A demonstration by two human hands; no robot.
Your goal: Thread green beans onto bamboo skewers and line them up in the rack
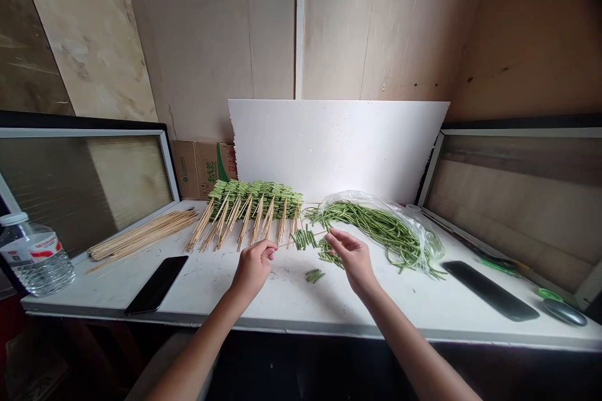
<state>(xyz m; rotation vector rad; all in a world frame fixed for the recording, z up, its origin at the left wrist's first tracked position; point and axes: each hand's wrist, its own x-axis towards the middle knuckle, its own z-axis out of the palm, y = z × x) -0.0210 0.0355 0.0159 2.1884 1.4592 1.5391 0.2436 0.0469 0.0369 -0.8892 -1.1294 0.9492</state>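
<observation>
My left hand (254, 265) is closed in a pinch on the near end of a bamboo skewer (290, 244) that carries several short green bean pieces (305, 238). My right hand (350, 254) hovers just right of those pieces, fingers curled at the skewer's far end, above a small heap of cut bean pieces (328, 255). Two or three loose pieces (314, 275) lie between my hands. Behind them lies a row of finished bean skewers (251, 205).
A clear bag of long green beans (385, 225) lies to the right. Bare skewers (141, 235), a black phone (157, 285) and a water bottle (35, 257) sit at left. A dark flat object (489, 290), scissors (493, 261) and a mouse (564, 311) sit at right.
</observation>
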